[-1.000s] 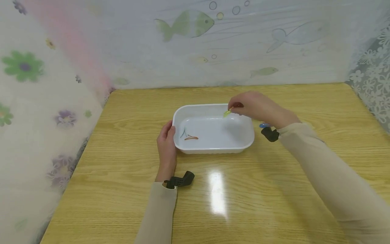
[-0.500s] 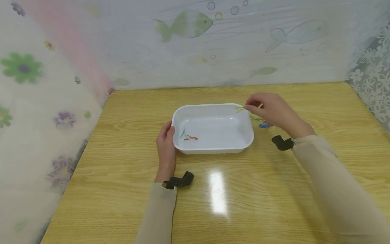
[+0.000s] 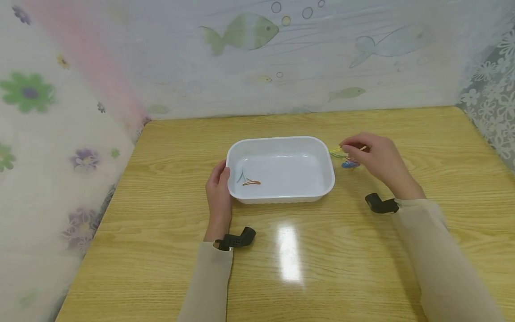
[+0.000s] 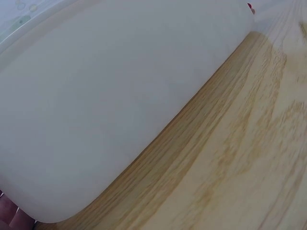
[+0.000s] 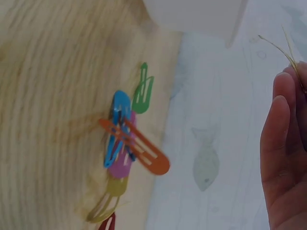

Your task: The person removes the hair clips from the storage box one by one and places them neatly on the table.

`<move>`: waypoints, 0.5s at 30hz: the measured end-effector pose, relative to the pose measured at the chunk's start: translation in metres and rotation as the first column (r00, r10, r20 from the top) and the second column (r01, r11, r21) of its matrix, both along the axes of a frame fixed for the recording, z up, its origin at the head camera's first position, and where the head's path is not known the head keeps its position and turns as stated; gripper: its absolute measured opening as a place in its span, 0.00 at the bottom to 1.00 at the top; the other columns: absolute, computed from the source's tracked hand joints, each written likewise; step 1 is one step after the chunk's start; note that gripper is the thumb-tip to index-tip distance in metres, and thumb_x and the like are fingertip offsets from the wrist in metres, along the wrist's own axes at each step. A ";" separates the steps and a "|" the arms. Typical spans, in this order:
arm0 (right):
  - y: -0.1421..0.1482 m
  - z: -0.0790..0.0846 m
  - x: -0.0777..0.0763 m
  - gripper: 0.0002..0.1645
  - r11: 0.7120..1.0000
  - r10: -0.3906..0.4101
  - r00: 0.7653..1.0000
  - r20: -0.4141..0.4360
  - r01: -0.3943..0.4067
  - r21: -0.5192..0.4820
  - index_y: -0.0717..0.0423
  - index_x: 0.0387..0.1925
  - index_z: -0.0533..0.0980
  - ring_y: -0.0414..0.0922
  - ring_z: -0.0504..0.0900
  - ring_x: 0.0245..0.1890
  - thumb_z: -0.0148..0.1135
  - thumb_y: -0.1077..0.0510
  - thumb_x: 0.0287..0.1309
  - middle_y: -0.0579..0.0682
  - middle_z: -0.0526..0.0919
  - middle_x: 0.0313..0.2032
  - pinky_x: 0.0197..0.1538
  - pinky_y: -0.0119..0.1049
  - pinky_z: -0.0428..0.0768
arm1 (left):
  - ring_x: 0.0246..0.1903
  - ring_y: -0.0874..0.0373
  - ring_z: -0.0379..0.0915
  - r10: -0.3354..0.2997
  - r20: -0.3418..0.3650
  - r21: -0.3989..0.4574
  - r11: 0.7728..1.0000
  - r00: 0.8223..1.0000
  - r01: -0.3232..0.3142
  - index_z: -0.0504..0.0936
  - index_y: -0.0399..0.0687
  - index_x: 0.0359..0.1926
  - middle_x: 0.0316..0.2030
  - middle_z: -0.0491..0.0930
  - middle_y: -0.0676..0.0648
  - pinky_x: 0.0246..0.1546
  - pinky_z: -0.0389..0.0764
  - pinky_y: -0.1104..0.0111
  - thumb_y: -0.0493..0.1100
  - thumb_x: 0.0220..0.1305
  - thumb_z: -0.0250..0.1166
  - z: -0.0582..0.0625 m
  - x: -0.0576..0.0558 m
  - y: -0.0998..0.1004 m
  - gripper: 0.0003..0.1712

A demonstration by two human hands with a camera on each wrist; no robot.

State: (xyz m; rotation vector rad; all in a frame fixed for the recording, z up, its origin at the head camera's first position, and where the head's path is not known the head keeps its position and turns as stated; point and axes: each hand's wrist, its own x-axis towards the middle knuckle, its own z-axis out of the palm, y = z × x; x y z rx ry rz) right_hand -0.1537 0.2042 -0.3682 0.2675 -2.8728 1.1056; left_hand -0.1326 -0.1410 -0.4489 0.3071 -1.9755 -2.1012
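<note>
In the head view my left hand (image 3: 218,190) holds the left end of a white rectangular tub (image 3: 281,200), thumb at the rim. Fingertips (image 4: 8,211) show against the tub's outer wall in the left wrist view. My right hand (image 3: 374,156) is just right of the tub, above a small pile of snap hair clips. Between thumb and fingers it pinches a yellow hair clip (image 5: 291,61), whose two prongs stand apart. Below lie a blue clip (image 5: 121,103), an orange clip (image 5: 152,160), a purple clip (image 5: 120,167) and a green clip (image 5: 143,98), partly overlapping.
Inside the tub, near its left end, lie an orange clip (image 3: 251,182) and a pale teal clip (image 3: 241,175). A yellow clip (image 5: 109,201) and a dark red clip (image 5: 109,223) extend the pile. A patterned wall covering (image 3: 249,80) rises behind the wooden table (image 3: 161,214).
My right hand has moved right, from over the tub's right end to above the clip pile, carrying the yellow hair clip. The left hand and the tub have stayed in place.
</note>
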 end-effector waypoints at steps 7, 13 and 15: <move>0.015 -0.009 0.006 0.21 0.997 -0.067 0.997 0.044 0.068 -0.034 0.44 0.43 0.77 0.46 0.77 0.33 0.53 0.38 0.54 0.46 0.80 0.38 0.37 0.37 0.70 | 0.50 0.62 0.68 0.001 0.006 -0.012 1.000 1.000 -0.001 0.74 0.51 0.52 0.50 0.74 0.54 0.51 0.69 0.67 0.49 0.64 0.52 -0.001 0.000 -0.001 0.18; 0.025 -0.017 0.011 0.23 0.994 -0.103 0.990 0.098 0.105 -0.020 0.47 0.43 0.77 0.47 0.77 0.34 0.53 0.38 0.54 0.48 0.79 0.40 0.35 0.35 0.72 | 0.50 0.60 0.68 0.000 0.007 0.013 1.000 1.000 0.000 0.75 0.51 0.52 0.50 0.74 0.53 0.51 0.69 0.67 0.48 0.64 0.52 0.000 0.000 0.001 0.17; 0.027 -0.020 0.010 0.24 0.994 -0.107 0.988 0.110 0.108 -0.007 0.48 0.44 0.76 0.47 0.76 0.35 0.52 0.38 0.55 0.48 0.79 0.41 0.35 0.36 0.72 | 0.50 0.62 0.68 0.001 0.010 0.010 1.000 1.000 -0.001 0.75 0.51 0.52 0.50 0.74 0.53 0.51 0.69 0.68 0.49 0.64 0.52 0.000 0.000 0.000 0.18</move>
